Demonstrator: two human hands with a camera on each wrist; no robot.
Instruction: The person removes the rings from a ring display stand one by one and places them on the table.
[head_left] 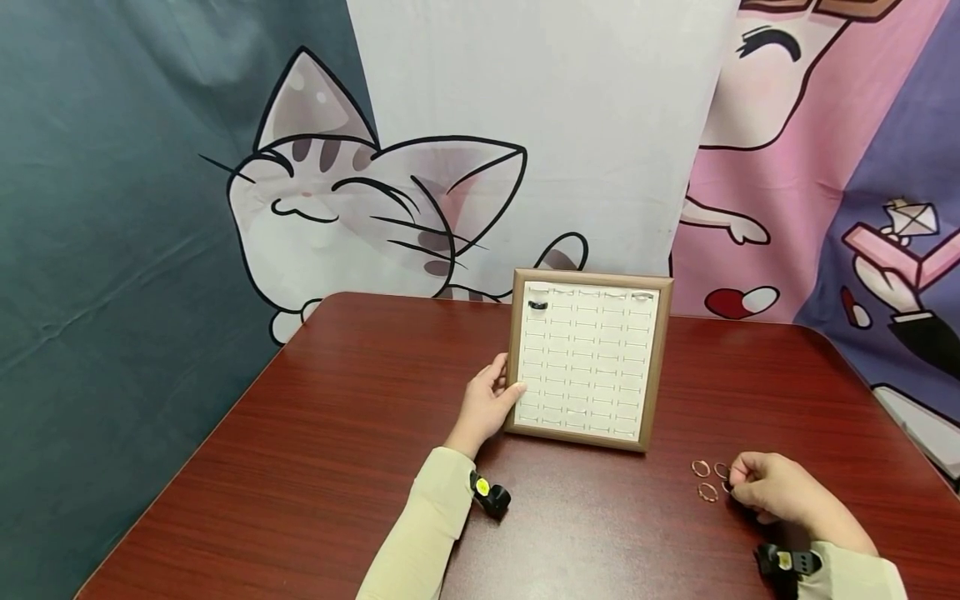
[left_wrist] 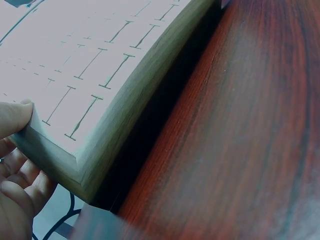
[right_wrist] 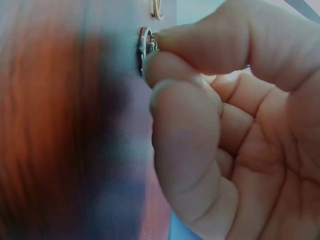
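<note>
Toward the middle of the table (head_left: 337, 433), a framed board (head_left: 585, 367) with rows of slots, standing up, gripped at its left edge by the left hand (head_left: 486, 406), thumb over the front and fingers behind. In the top row area, a black ring (head_left: 537, 305) at left and a pale ring (head_left: 642, 297) at right. Well apart, low on the right, the right hand (head_left: 780, 487) with curled fingers, tips drawn together, apparently pinching a small ring (right_wrist: 144, 47); how firmly, impossible to tell. Just beside the fingertips, some loose rings (head_left: 701, 468). Possible trouble from here, as a judgement: a slip of the small ring, because of so thin a band between fingertips only; a knock to the loose rings, because of such close spacing; a swing or tip of the framed board, because of support by hand at one side only.
</note>
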